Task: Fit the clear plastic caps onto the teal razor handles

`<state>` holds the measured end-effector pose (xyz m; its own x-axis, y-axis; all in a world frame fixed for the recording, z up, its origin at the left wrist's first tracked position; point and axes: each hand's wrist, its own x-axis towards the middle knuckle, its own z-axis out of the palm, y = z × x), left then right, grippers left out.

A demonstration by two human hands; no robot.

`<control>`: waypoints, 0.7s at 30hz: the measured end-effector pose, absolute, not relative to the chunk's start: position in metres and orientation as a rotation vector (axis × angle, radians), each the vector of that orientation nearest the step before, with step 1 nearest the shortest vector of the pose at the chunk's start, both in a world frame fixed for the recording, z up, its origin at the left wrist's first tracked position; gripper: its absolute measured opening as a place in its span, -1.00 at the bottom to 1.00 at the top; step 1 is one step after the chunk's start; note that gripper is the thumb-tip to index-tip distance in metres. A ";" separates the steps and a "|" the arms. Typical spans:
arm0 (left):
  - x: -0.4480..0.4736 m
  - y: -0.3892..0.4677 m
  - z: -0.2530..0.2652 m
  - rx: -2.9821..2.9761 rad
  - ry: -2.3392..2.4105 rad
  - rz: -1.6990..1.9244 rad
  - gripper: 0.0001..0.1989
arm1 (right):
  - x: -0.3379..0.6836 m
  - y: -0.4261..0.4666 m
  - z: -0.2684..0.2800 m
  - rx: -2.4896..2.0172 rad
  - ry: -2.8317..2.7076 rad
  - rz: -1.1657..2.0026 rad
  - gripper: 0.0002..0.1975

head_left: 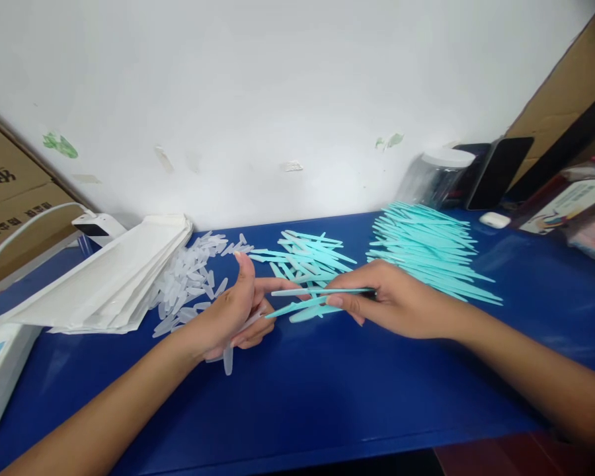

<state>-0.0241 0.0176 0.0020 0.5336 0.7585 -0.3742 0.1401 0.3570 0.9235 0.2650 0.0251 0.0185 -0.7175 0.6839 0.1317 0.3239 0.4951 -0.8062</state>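
Observation:
My right hand [377,301] pinches a few slim teal eyebrow razors [297,306], their narrow ends pointing left. In my left hand [240,307], the lower fingers curl around some translucent blade caps [228,360], while its thumb sticks up and its index finger reaches toward the razors. Behind the hands lies a loose, criss-crossed pile of teal razors [312,254]. A larger, neater stack of razors [421,244] is to the right. Many loose translucent caps [191,271] are heaped left of my left hand.
White paper envelopes [109,277] are stacked at the left, beside a small white device [99,228] with a cable. Back right stand a clear jar [439,178] with a white lid, a dark phone [498,172] and a labelled bottle [560,198]. The blue table [327,403] meets a white wall.

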 end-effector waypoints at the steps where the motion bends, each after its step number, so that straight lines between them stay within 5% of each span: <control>1: -0.024 0.018 0.003 1.107 0.924 0.476 0.08 | 0.265 0.026 0.017 -0.822 -2.303 1.075 -0.70; 21: -0.020 0.014 0.005 0.865 0.627 0.211 0.01 | 0.260 0.022 0.012 -0.610 -2.355 0.993 -0.78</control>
